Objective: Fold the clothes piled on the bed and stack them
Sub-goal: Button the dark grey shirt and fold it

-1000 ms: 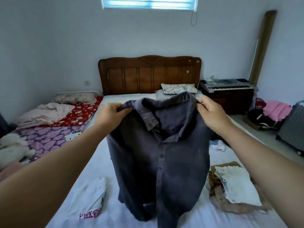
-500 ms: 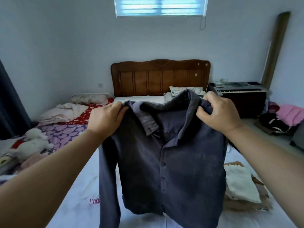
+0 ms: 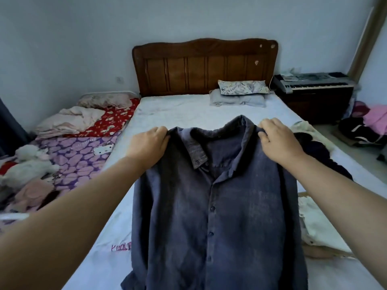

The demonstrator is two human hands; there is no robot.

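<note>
Now our left hand (image 3: 149, 144) pinches the left shoulder of the dark blue-grey buttoned collared shirt (image 3: 217, 208), which spreads front-up between our hands over the white-sheeted bed (image 3: 178, 110). Our right hand (image 3: 278, 141) grips its right shoulder, beside cream folded clothes (image 3: 316, 225).
</note>
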